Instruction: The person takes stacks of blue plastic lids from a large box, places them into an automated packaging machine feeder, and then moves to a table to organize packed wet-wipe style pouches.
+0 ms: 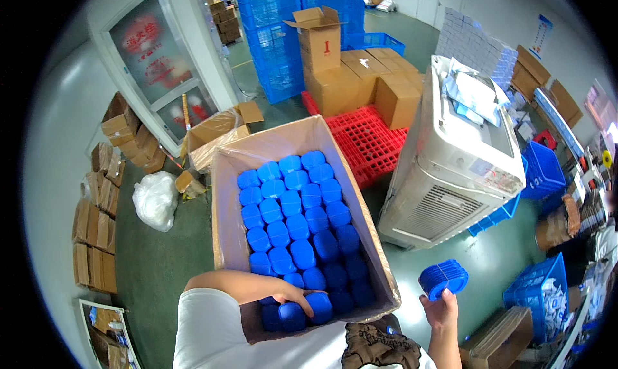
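A tall cardboard box point(222, 221) with a clear plastic liner stands right in front of me, filled with rows of bright blue rounded-square stacks. My left hand point(296, 296) reaches into its near end, its fingers curled down between two stacks and against one blue stack point(318, 308); the fingertips are hidden. Outside the box on the right, my right hand point(441, 310) holds up another stack of thin blue pieces point(444, 277). It is tilted so that its many layered edges show, with the thumb on its near side.
Beyond the box lies a red plastic pallet point(367, 144) bearing cardboard cartons point(335, 89). A white air cooler point(444, 169) stands close on the right. Blue crates point(270, 47) are stacked at the back. A white plastic bag point(155, 200) and flattened cartons point(96, 230) line the left.
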Available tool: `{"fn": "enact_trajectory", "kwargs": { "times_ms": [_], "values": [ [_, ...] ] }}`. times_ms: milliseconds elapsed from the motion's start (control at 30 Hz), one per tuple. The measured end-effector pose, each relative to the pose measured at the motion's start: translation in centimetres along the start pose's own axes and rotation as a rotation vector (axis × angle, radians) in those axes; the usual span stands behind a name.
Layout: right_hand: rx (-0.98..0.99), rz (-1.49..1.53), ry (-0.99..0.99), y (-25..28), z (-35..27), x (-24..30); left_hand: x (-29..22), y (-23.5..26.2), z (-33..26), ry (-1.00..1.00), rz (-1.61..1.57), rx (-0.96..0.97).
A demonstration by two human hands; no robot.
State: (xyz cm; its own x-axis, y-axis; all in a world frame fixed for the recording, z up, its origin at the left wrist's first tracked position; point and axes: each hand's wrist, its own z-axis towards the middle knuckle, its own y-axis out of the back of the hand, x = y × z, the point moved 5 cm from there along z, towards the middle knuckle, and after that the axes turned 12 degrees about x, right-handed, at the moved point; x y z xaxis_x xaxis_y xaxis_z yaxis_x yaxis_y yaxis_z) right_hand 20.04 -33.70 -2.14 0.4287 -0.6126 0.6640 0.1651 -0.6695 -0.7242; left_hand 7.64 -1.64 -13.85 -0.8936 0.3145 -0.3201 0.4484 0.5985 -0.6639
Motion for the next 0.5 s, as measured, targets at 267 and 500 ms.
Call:
{"fn": "enact_trajectory", "kwargs": {
  "times_ms": [267,500],
  "values": [
    [-0.013,0.029,0.004,-0.2,0.0,-0.1,-0.7,-1.0,-0.8,0.030,-0.052,-0.003],
    [0.004,0.045,0.021,0.4,-0.5,0.3,1.1,0.8,0.0,0.006,-0.288,0.089]
  ]
}}
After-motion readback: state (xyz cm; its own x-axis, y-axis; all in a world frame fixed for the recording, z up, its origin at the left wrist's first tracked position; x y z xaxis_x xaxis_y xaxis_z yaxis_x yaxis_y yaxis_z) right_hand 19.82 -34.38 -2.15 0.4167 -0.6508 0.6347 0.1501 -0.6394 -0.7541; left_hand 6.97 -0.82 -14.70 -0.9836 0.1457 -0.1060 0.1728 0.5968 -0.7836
